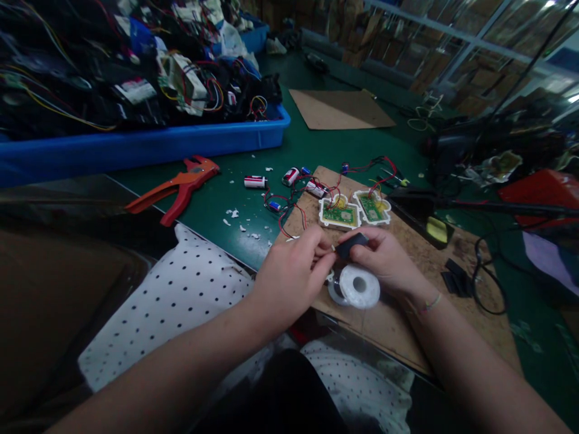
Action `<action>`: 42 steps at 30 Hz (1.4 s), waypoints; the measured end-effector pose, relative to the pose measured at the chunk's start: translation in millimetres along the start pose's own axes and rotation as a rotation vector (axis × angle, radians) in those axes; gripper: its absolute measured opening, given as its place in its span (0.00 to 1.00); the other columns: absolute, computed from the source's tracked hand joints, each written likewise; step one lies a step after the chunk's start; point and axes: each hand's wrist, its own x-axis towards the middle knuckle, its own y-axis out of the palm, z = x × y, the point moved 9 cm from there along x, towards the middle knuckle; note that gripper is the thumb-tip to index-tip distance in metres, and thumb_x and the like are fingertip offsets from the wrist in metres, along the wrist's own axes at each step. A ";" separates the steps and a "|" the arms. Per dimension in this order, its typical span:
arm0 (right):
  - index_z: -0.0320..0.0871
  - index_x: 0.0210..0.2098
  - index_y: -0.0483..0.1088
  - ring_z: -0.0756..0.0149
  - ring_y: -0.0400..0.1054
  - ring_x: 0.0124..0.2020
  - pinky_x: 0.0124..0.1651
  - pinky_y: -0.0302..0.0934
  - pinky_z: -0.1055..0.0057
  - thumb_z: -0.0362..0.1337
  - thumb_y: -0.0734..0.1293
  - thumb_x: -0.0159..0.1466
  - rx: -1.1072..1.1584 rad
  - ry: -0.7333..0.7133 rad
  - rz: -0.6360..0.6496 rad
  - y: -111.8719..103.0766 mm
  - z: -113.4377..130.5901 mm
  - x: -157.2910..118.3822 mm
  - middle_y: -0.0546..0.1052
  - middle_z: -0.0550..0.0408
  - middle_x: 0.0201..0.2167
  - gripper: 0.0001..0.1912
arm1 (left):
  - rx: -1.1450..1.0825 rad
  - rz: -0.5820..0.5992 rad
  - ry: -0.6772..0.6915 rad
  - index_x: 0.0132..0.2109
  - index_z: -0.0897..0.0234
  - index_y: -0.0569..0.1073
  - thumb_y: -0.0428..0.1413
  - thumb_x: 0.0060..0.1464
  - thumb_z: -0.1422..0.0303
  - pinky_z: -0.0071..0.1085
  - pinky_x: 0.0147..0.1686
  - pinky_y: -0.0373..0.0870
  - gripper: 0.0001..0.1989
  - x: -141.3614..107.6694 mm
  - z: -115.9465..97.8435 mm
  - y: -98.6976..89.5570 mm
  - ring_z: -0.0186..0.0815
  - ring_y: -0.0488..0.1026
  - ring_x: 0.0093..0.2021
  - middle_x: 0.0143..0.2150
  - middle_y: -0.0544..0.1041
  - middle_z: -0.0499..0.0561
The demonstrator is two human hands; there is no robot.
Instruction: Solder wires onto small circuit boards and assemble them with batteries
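Observation:
Over the front of the brown board, my right hand [384, 256] pinches a small black rectangular piece [351, 245] between thumb and fingers. My left hand [296, 268] is closed at the left end of that piece, its thumb and fingertips pressed together. A tiny pale bit shows at those fingertips; what it is I cannot make out. Just below the hands is a white spool [371, 288] with a hole in its middle. Behind them lie two green circuit boards in white frames, a left one [339, 215] and a right one [371, 207], with red and black wires attached.
Red-and-white battery cells, one apart [256, 181], lie near white scraps. An orange-red hand tool [187, 187] rests by the table edge. A blue tray [226, 137] of wired parts stands back left. More black pieces [456, 280] and a yellow sponge [436, 230] are at right.

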 end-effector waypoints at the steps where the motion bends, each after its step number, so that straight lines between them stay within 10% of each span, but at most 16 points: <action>1: 0.44 0.37 0.79 0.69 0.70 0.27 0.28 0.65 0.73 0.51 0.79 0.50 0.003 0.005 0.014 0.9 -0.2 0.4 0.79 0.54 0.29 0.22 | 0.020 -0.001 0.004 0.41 0.63 0.70 0.57 0.63 0.71 0.32 0.38 0.77 0.02 0.3 -0.7 1.1 0.37 0.80 0.38 0.36 0.81 0.48; 9: 0.45 0.40 0.80 0.68 0.74 0.29 0.31 0.68 0.71 0.45 0.80 0.50 -0.011 0.066 0.122 5.2 -1.5 1.7 0.81 0.54 0.31 0.20 | -0.041 0.038 -0.013 0.59 0.61 0.62 0.61 0.59 0.68 0.33 0.37 0.78 0.24 -5.2 3.3 8.5 0.36 0.79 0.39 0.47 0.78 0.54; 19: 0.41 0.43 0.77 0.75 0.63 0.25 0.26 0.56 0.77 0.49 0.75 0.58 -0.161 0.073 0.314 18.1 -0.3 5.6 0.75 0.58 0.28 0.20 | 0.091 0.030 0.129 0.50 0.64 0.72 0.55 0.60 0.73 0.31 0.39 0.74 0.11 9.2 -24.8 -11.2 0.35 0.72 0.40 0.47 0.71 0.53; 29: 0.46 0.49 0.78 0.75 0.59 0.23 0.24 0.51 0.76 0.51 0.69 0.65 0.045 0.024 0.051 2.2 11.3 -9.6 0.70 0.59 0.25 0.19 | 0.214 0.015 0.122 0.55 0.62 0.68 0.61 0.60 0.68 0.41 0.54 0.71 0.18 14.4 -35.9 -5.6 0.40 0.75 0.48 0.55 0.73 0.55; 36: 0.48 0.44 0.80 0.75 0.64 0.27 0.28 0.57 0.77 0.46 0.71 0.64 -0.123 -0.163 -0.027 4.2 38.0 -15.8 0.77 0.57 0.30 0.13 | -0.182 0.170 -0.093 0.60 0.60 0.64 0.62 0.58 0.69 0.27 0.29 0.71 0.26 20.7 -13.0 7.6 0.29 0.76 0.28 0.45 0.80 0.50; 42: 0.47 0.36 0.80 0.78 0.62 0.23 0.24 0.55 0.79 0.46 0.74 0.61 -0.093 -0.189 -0.153 -8.2 35.3 -14.5 0.73 0.60 0.24 0.10 | 0.021 0.088 0.100 0.44 0.61 0.80 0.59 0.62 0.69 0.31 0.36 0.74 0.06 21.1 -20.3 -7.1 0.35 0.80 0.35 0.39 0.84 0.49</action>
